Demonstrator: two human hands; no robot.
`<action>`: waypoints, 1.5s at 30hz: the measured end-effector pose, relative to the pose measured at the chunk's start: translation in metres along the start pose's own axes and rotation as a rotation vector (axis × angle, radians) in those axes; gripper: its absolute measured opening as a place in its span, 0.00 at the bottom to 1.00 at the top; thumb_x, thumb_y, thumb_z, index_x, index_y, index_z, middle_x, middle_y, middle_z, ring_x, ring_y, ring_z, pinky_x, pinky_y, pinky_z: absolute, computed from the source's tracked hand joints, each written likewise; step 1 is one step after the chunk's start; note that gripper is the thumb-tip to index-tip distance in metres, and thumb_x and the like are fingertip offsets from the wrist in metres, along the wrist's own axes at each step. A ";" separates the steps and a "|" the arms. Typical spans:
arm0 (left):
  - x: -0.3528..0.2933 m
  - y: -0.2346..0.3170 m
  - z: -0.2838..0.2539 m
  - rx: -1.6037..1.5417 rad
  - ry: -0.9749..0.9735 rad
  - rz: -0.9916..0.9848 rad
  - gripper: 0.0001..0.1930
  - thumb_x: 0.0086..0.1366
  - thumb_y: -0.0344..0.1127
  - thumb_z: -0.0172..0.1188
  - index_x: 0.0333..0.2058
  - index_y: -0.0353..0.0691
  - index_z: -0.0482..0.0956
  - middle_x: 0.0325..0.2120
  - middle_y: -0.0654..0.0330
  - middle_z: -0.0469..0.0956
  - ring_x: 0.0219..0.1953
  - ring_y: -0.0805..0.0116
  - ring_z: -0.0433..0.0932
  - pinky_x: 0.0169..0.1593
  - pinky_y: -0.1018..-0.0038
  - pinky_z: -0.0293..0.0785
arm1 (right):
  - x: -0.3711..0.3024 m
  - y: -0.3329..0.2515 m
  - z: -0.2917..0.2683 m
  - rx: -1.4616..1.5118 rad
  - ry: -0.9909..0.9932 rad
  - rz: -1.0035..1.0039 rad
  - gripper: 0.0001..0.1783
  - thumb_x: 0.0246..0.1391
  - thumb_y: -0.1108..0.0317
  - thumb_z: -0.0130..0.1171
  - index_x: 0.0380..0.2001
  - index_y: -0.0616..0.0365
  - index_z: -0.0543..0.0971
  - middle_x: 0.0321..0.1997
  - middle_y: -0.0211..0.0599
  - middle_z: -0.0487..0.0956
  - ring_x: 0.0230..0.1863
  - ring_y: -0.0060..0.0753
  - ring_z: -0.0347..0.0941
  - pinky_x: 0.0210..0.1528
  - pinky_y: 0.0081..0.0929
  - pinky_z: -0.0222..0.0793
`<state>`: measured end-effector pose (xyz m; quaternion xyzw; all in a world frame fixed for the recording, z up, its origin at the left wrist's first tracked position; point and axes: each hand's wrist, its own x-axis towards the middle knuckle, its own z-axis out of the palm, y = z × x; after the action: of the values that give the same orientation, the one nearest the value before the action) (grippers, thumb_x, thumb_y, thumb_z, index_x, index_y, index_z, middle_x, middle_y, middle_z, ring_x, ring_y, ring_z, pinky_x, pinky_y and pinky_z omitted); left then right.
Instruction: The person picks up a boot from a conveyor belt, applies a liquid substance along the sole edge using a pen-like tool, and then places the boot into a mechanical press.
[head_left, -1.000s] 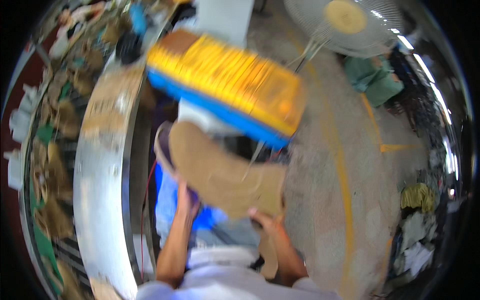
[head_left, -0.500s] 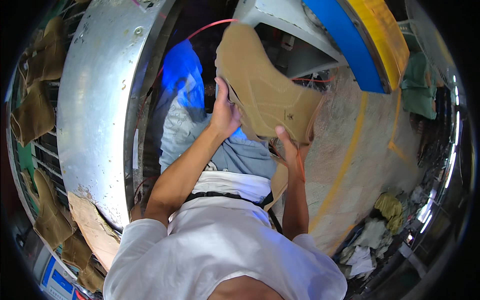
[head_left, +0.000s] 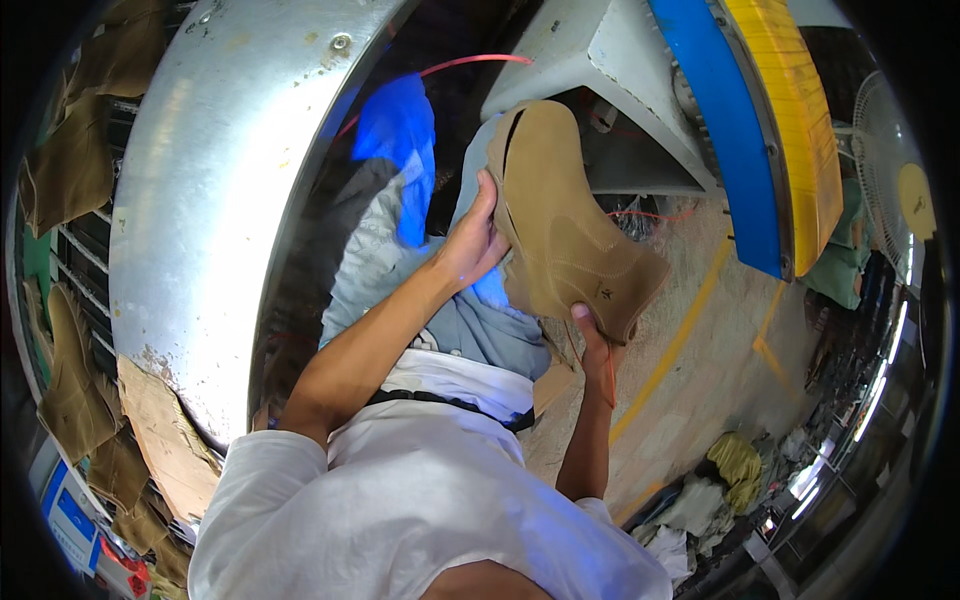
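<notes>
A tan boot upper (head_left: pixel 556 205) is held up above my lap, its rounded toe pointing away and its collar toward the right. Stitched lines run across its side, and a small dark mark sits near the collar. Along the left edge by the toe a dark slit shows. My left hand (head_left: pixel 474 238) grips that left edge, thumb on top, the other fingers partly hidden beneath. At the collar end my right hand (head_left: pixel 594 340) pinches the upper with its thumb on the outer face. A thin orange cord (head_left: pixel 611 378) hangs by the right wrist.
A long metal surface (head_left: pixel 215 200) runs along my left. More brown uppers (head_left: pixel 72 375) sit on a rack beyond it. Ahead right stands a grey machine housing (head_left: pixel 640 85) with blue and yellow curved parts (head_left: pixel 790 130). Piled cloth (head_left: pixel 735 475) lies on the floor, right.
The boot upper has tilted, so the dark slit along its toe edge now shows. It sits lower and farther right in the picture, both hands still on it. The whole view has shifted too.
</notes>
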<state>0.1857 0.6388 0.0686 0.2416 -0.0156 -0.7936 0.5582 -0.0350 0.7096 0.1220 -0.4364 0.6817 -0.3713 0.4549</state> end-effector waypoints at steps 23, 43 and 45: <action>-0.035 0.068 0.020 0.823 0.049 0.375 0.38 0.58 0.43 0.74 0.62 0.29 0.69 0.52 0.54 0.78 0.54 0.67 0.75 0.60 0.69 0.70 | -0.022 0.049 0.000 -0.086 -0.068 0.061 0.46 0.42 0.60 0.81 0.63 0.60 0.70 0.63 0.41 0.73 0.63 0.39 0.68 0.64 0.39 0.64; -0.039 0.120 0.023 0.920 -0.008 0.436 0.29 0.65 0.44 0.67 0.58 0.32 0.75 0.50 0.54 0.80 0.52 0.67 0.78 0.58 0.69 0.73 | -0.040 0.080 0.015 -0.345 -0.163 -0.336 0.27 0.50 0.57 0.76 0.49 0.58 0.80 0.47 0.38 0.82 0.47 0.38 0.77 0.52 0.34 0.71; -0.028 0.116 0.010 0.869 0.039 0.400 0.29 0.67 0.46 0.65 0.59 0.32 0.74 0.50 0.54 0.80 0.52 0.68 0.77 0.58 0.70 0.72 | -0.027 0.054 0.019 -0.384 -0.164 -0.341 0.29 0.47 0.56 0.78 0.50 0.59 0.80 0.47 0.38 0.82 0.48 0.35 0.77 0.53 0.33 0.71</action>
<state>0.2911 0.6172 0.1222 0.4599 -0.3817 -0.5858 0.5474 -0.0256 0.7518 0.0755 -0.6519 0.6172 -0.2697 0.3482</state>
